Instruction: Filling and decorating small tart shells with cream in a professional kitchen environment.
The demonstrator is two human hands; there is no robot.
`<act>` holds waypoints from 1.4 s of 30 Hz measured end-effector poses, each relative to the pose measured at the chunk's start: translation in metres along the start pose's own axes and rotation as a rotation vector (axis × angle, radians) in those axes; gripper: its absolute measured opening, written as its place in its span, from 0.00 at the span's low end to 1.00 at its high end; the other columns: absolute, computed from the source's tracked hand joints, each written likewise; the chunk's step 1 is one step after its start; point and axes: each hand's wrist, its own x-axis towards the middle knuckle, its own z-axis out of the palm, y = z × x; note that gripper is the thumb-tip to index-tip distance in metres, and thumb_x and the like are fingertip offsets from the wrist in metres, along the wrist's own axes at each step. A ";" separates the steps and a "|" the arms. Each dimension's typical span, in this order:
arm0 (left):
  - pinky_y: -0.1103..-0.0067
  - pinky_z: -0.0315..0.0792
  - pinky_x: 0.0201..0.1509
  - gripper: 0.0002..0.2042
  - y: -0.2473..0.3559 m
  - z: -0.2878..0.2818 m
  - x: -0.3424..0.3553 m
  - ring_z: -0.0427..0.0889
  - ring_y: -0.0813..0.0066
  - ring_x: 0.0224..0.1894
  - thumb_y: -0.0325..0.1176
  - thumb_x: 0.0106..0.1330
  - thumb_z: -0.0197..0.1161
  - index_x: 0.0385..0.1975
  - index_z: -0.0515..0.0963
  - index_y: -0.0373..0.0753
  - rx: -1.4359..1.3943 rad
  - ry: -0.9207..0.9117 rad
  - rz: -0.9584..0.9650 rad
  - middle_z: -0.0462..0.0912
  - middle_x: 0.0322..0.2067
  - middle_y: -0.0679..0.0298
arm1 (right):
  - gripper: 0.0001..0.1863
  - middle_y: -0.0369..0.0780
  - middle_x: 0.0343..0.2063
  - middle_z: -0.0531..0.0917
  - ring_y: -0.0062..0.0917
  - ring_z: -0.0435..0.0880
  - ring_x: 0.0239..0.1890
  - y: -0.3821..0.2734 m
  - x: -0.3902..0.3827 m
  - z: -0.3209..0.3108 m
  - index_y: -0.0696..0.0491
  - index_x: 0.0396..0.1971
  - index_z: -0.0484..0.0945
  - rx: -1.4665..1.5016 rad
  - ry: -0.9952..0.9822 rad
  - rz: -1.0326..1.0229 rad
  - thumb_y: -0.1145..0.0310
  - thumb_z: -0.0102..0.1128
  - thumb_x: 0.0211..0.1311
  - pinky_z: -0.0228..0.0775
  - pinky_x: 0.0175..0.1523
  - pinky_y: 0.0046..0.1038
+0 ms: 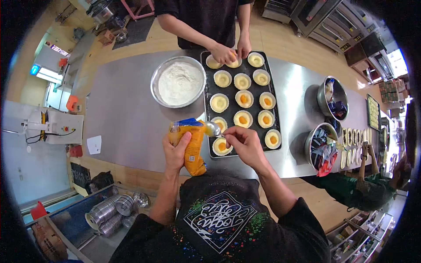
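Note:
My left hand (176, 153) grips an orange pouch (194, 151) with a blue top, held upright at the table's near edge. My right hand (246, 147) pinches the handle of a metal spoon (213, 129), whose bowl is at the pouch's upper right side. Both are above the near left of a black baking tray (209, 76). White paper cups of pale batter stand on it in rows. Several nearer cups, such as one cup (243, 119), carry an orange dollop; most farther ones are plain. The cup below the spoon is partly hidden.
A metal bowl of white flour (180, 84) stands left of the tray. Across the table, a co-worker's hands (228, 53) touch a far cup. Two metal bowls with packages, a near bowl (310, 149) and a far bowl (322, 98), stand right. Another person works at far right.

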 end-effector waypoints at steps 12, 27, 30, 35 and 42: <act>0.84 0.79 0.36 0.11 0.018 -0.014 -0.020 0.84 0.77 0.32 0.27 0.68 0.67 0.48 0.81 0.34 -0.023 -0.085 0.042 0.88 0.38 0.61 | 0.07 0.35 0.26 0.83 0.13 0.76 0.25 -0.005 -0.015 0.016 0.61 0.40 0.84 0.074 -0.065 -0.019 0.79 0.59 0.67 0.62 0.28 0.13; 0.84 0.78 0.39 0.11 -0.007 -0.029 -0.027 0.82 0.79 0.33 0.24 0.67 0.67 0.48 0.78 0.35 0.214 0.125 -0.078 0.85 0.39 0.63 | 0.06 0.35 0.24 0.83 0.15 0.73 0.24 0.026 0.061 -0.020 0.57 0.39 0.86 -0.003 0.193 -0.120 0.74 0.63 0.66 0.63 0.28 0.17; 0.85 0.78 0.39 0.11 -0.007 -0.028 -0.030 0.82 0.80 0.33 0.25 0.67 0.68 0.48 0.78 0.35 0.101 0.317 -0.099 0.85 0.39 0.64 | 0.08 0.40 0.27 0.86 0.34 0.84 0.26 0.083 0.106 -0.034 0.53 0.41 0.86 -0.587 0.395 -0.306 0.72 0.63 0.62 0.75 0.34 0.29; 0.85 0.78 0.37 0.12 -0.029 -0.057 -0.029 0.83 0.80 0.32 0.25 0.68 0.68 0.49 0.79 0.35 0.210 0.368 -0.072 0.86 0.38 0.63 | 0.08 0.39 0.34 0.88 0.37 0.85 0.29 0.168 0.166 -0.031 0.52 0.39 0.86 -1.200 0.428 -0.400 0.70 0.62 0.62 0.76 0.36 0.33; 0.85 0.78 0.37 0.11 -0.035 -0.060 -0.020 0.83 0.79 0.32 0.25 0.68 0.68 0.48 0.79 0.34 0.173 0.455 -0.055 0.86 0.39 0.62 | 0.10 0.39 0.35 0.88 0.37 0.86 0.32 0.201 0.189 -0.022 0.51 0.41 0.86 -1.175 0.337 -0.491 0.68 0.62 0.63 0.77 0.37 0.34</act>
